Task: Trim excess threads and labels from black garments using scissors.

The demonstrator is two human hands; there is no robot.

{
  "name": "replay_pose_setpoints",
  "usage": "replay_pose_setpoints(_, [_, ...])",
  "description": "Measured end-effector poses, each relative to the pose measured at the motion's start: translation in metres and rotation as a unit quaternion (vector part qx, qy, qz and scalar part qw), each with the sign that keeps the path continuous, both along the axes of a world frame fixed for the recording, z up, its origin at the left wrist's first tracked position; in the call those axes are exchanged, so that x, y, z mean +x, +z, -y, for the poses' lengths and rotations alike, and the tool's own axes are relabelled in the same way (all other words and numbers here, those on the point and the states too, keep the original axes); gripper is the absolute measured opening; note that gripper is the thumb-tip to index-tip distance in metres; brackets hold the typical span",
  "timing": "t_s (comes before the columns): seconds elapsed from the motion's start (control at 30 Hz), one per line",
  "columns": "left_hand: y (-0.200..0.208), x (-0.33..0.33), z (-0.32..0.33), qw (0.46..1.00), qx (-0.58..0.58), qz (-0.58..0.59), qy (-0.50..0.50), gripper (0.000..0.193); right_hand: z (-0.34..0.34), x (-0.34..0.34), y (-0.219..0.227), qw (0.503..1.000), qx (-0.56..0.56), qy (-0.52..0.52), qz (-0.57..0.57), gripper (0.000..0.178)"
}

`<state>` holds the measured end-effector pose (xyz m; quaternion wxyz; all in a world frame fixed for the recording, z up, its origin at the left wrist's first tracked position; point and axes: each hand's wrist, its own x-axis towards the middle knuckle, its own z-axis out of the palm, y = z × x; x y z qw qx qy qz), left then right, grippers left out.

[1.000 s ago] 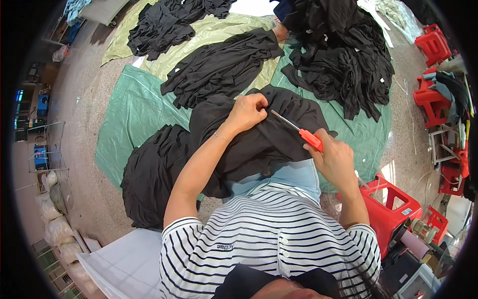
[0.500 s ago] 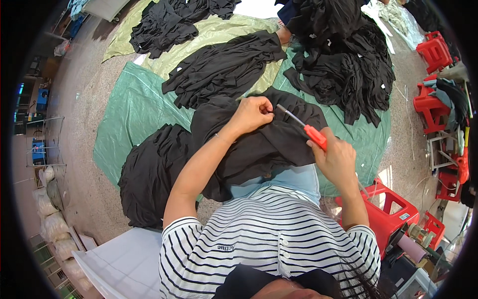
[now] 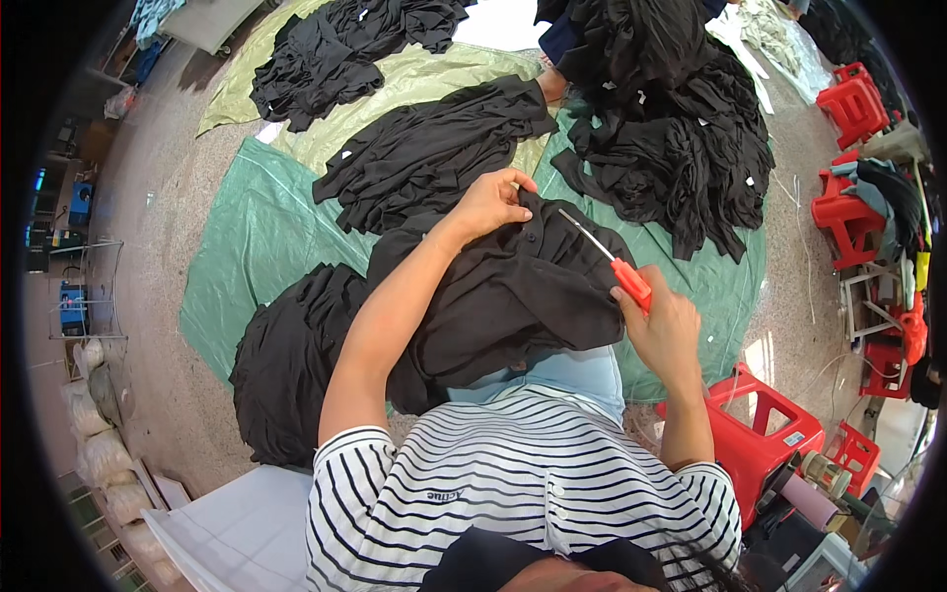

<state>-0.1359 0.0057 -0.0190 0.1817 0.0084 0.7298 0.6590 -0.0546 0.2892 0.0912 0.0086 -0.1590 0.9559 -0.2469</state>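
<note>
A black garment (image 3: 493, 296) with small buttons lies bunched across my lap. My left hand (image 3: 493, 204) pinches the garment's edge between thumb and fingers near its far side. My right hand (image 3: 663, 321) grips a red-handled tool (image 3: 631, 283) with a thin, straight metal shaft; its exact kind is unclear. The shaft points up and left, its tip just right of my left hand and apart from the pinched edge. To the left of my lap sits a heap of black garments (image 3: 296, 365).
More black garments (image 3: 434, 148) lie ahead on green sheeting (image 3: 237, 257) and yellowish sheeting, with a large pile (image 3: 681, 168) at the far right. A red stool (image 3: 740, 434) holding spools stands by my right elbow. A white panel (image 3: 237, 528) is at my lower left.
My left fingers have shifted along the garment, and its edge with a button now shows. The red-handled tool has moved slightly right and down with my right hand. The view has tilted a little.
</note>
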Motion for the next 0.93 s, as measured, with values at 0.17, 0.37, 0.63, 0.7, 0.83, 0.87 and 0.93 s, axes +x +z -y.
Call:
replay_pose_setpoints(0.17, [0.014,0.019,-0.015,0.993,-0.005,-0.093,0.068,0.018,0.006,-0.005,0.01,1.0,-0.003,0.011,0.012,0.027])
replay_pose_setpoints(0.37, [0.017,0.022,-0.011,0.989,0.0,-0.113,0.095,0.01,0.008,-0.005,0.012,1.0,-0.006,0.015,0.017,0.027])
replay_pose_setpoints(0.63, [0.02,0.025,-0.018,0.988,0.039,-0.115,0.099,0.015,0.016,-0.005,0.006,0.999,-0.002,0.031,0.008,0.028])
replay_pose_setpoints(0.7, [0.011,0.027,-0.019,0.985,0.049,-0.135,0.099,0.021,0.019,-0.006,0.005,1.0,-0.002,0.02,0.007,0.028])
replay_pose_setpoints(0.83, [0.01,0.027,-0.02,0.982,0.041,-0.151,0.109,0.025,0.018,-0.004,0.0,1.0,0.002,0.018,-0.001,0.029])
replay_pose_setpoints(0.87, [0.007,0.026,-0.015,0.982,0.016,-0.153,0.11,0.026,0.018,-0.002,0.001,1.0,0.0,0.014,0.002,0.029])
replay_pose_setpoints(0.93, [0.008,0.026,-0.009,0.985,0.055,-0.132,0.099,0.027,0.014,0.002,0.002,1.0,-0.017,0.005,0.022,0.03])
